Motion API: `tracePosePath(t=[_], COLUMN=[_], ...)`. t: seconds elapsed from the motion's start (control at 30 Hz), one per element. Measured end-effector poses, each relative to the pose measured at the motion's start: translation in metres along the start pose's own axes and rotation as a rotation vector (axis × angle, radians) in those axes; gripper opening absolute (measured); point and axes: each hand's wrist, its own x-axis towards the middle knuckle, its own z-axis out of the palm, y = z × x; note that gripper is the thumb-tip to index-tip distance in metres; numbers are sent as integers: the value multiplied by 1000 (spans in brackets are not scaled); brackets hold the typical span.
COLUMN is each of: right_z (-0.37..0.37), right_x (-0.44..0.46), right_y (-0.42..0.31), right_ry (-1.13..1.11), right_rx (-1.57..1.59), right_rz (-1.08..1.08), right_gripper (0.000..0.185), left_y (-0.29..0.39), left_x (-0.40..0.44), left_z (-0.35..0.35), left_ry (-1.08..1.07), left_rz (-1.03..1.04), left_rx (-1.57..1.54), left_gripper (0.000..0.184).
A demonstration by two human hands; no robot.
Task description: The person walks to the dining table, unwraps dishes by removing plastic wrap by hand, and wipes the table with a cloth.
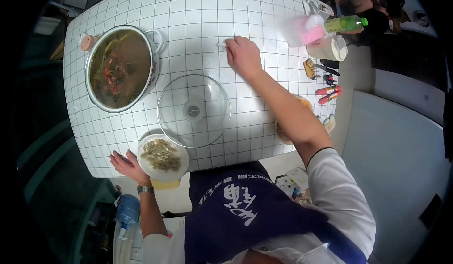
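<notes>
White, slim object (220, 44) at right hand (244, 57), long axis crosswise, pointing left; its grip: cannot tell. Left hand (129, 166) spread.

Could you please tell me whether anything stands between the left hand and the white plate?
Nothing visible does. The left hand rests right beside the white plate, though whether they touch is hard to tell. The glass lid reaches the plate's opposite side, so it is not in between.
</notes>
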Motion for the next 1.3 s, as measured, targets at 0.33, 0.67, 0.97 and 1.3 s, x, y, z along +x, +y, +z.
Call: tracePosePath(t=[0.33,0.67,0.97,1.3], right_z=[-4,-21,-8,-20], right_x=[27,-2,24,-29], right_y=[57,46,75,13], right_ry=[50,-71,-28,-87], right_rx=[-202,-189,-158,-39], right_rz=[149,384,293,167], right_gripper=[7,8,9,13], left_y=[-3,2,-7,-4], left_x=[-1,0,0,1], left_z=[1,-2,2,2], left_ry=[-6,3,-24,-9], left_rz=[8,15,42,35], left_rx=[22,48,58,57], left_gripper=[58,57,57,58])
